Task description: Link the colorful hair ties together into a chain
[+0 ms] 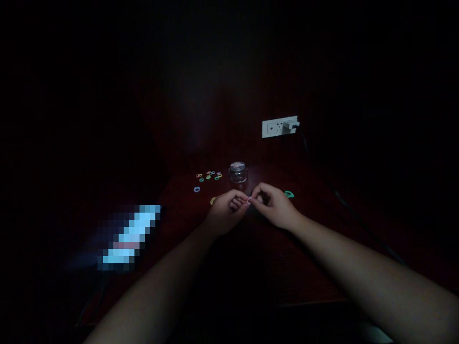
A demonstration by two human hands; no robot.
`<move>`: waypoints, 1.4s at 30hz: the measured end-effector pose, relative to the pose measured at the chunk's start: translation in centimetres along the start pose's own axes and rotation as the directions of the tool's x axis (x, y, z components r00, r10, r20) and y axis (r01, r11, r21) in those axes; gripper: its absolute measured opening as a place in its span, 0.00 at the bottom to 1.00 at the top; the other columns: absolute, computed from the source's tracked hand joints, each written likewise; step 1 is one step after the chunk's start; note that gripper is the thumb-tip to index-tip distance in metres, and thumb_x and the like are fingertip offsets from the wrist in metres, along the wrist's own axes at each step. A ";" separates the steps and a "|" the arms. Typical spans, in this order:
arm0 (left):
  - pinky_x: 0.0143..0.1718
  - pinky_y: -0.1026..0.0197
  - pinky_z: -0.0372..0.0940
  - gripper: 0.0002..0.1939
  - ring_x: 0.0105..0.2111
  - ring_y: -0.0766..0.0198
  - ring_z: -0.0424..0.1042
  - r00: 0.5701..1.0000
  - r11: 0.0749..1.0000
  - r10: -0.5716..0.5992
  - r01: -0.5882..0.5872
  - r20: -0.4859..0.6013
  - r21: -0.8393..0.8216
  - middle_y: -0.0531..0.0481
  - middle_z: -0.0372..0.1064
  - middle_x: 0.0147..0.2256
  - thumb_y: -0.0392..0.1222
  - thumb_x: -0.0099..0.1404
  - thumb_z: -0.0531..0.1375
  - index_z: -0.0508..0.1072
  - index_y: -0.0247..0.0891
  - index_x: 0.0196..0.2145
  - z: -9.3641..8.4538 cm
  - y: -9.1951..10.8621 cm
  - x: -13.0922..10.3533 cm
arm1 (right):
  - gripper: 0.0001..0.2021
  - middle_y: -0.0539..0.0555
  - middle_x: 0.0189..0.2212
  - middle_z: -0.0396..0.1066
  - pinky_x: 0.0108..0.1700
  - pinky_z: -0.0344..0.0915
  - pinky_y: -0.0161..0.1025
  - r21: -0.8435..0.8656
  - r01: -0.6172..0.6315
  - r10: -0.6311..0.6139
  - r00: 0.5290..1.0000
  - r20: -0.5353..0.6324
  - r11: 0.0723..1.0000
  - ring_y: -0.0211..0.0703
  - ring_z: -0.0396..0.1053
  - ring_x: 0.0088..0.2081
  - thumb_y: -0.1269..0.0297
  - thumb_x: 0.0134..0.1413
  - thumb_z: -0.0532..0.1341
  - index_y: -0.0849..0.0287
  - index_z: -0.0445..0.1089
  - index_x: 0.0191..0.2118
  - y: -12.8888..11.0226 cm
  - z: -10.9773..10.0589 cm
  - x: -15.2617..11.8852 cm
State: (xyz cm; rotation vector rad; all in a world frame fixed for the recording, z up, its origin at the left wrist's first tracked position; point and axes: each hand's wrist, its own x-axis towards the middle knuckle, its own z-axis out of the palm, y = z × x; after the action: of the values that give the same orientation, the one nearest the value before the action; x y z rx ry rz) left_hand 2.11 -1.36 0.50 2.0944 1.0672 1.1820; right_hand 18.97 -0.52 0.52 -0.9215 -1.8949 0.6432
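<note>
My left hand and my right hand meet over the middle of the dark red table. Between their fingertips, both pinch a small pink loop that looks like a hair tie. A yellow loop lies partly hidden behind my left hand. Just beyond my right hand are green loops bunched together. A clear lidded jar stands upright behind my hands. To its left, several coloured loops are scattered, with a blue loop nearer to me.
A lit screen, blurred into blocks, is at the left edge of the table. A white wall socket holds a plug, and a dark cable runs down along the right side. The surroundings are very dark.
</note>
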 end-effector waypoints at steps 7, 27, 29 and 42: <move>0.32 0.65 0.66 0.09 0.31 0.66 0.71 0.999 0.999 -0.011 0.013 0.038 -0.052 0.47 0.72 0.33 0.41 0.59 0.57 0.71 0.35 0.37 -0.1 0.1 0.0 | 0.05 0.46 0.18 0.57 0.24 0.52 0.32 0.028 0.005 -0.005 1.000 0.015 1.000 0.33 0.54 0.21 0.64 0.50 0.57 0.60 0.62 0.29 0.1 0.0 0.1; 0.25 0.69 0.59 0.07 0.25 0.71 0.64 0.998 0.996 -0.053 0.055 0.028 -0.072 0.53 0.66 0.26 0.41 0.59 0.57 0.67 0.35 0.32 -0.1 0.3 0.0 | 0.06 0.49 0.22 0.62 0.27 0.56 0.33 0.032 0.027 -0.029 0.999 0.038 0.999 0.34 0.58 0.24 0.65 0.49 0.57 0.62 0.67 0.31 -0.1 0.1 0.1; 0.25 0.69 0.59 0.07 0.25 0.71 0.64 0.998 0.995 -0.048 0.050 0.033 -0.081 0.53 0.66 0.26 0.41 0.59 0.57 0.67 0.35 0.32 -0.1 0.2 -0.1 | 0.06 0.49 0.22 0.62 0.27 0.56 0.32 0.012 0.038 -0.039 0.999 0.037 0.999 0.34 0.58 0.24 0.65 0.50 0.57 0.62 0.68 0.30 -0.1 0.0 0.1; 0.23 0.70 0.58 0.06 0.22 0.73 0.62 0.999 0.999 -0.032 0.032 0.009 -0.009 0.53 0.65 0.24 0.41 0.58 0.57 0.66 0.34 0.29 -0.2 0.1 0.0 | 0.07 0.47 0.19 0.58 0.24 0.53 0.32 0.019 0.021 -0.022 0.998 0.063 1.000 0.33 0.55 0.22 0.63 0.50 0.57 0.62 0.65 0.28 -0.3 -0.1 0.0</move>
State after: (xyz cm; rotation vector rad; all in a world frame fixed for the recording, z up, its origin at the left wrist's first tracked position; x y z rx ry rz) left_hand 1.99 -1.45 0.65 2.0660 1.0851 1.1590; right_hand 18.92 -0.74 0.77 -0.8771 -1.9493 0.6835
